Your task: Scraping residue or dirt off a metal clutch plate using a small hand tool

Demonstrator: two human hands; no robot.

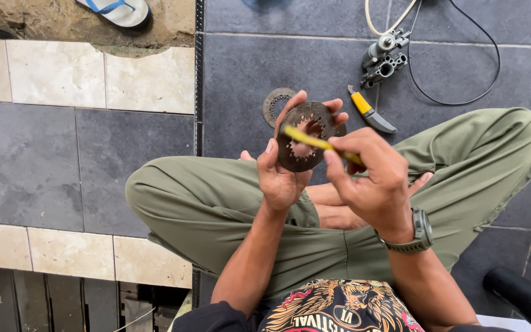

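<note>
Dark grey tiled floor (136, 160), pale stone border along its left edge. Cross-legged on it in olive trousers (216, 203). Left hand (281, 175) closed around a rusty toothed disc (305, 135), held upright over the lap. Right hand (370, 178) pinching a thin yellow tool (314, 141) laid across the disc's face. Just behind, flat on the tiles, a second disc (275, 104); beside it a yellow-handled knife (371, 112). Toward the far edge, a carburettor (383, 58) with hoses. Sandal (118, 11) at far left corner.
</note>
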